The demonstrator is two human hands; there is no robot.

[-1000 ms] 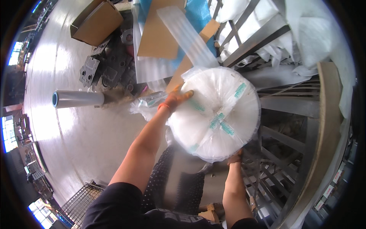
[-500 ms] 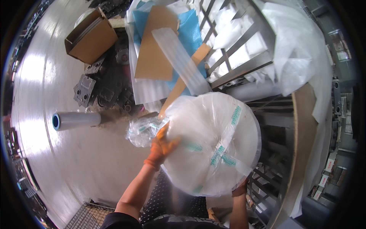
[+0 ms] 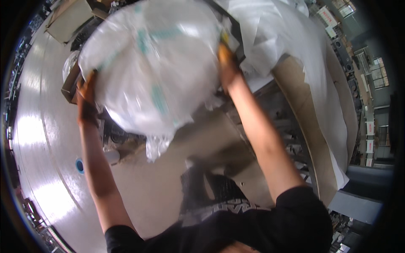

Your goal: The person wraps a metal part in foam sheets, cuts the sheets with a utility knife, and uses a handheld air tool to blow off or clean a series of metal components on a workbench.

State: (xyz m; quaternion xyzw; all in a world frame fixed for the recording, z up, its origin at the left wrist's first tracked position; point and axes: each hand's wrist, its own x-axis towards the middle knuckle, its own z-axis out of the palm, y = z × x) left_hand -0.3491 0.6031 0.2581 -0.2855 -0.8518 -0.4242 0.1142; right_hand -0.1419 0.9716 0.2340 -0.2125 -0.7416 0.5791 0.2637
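Observation:
A large round roll (image 3: 152,67), pale and wrapped in clear plastic with strips of green-marked tape, is held up in front of me at arm's length. On its left edge my left hand (image 3: 87,99), in an orange and dark glove, is closed. My gloved right hand (image 3: 228,67), blurred by motion, grips the opposite edge. Part of the fingers on both sides is hidden by the roll or smeared. A loose tail of clear plastic (image 3: 157,147) hangs from the roll's lower edge. Beside my left hand a brown cardboard edge (image 3: 69,87) shows.
On the floor at left lies a film roll with a blue core (image 3: 80,165), partly behind my left forearm. A cardboard box (image 3: 69,23) stands at the upper left. To the right, white foam sheeting (image 3: 270,31) drapes over a rack with a curved brown board (image 3: 295,92).
The roll has gone up and away to the upper left, lifted by both hands. My left hand moved to its far left edge, my right hand from its lower edge up to its right side.

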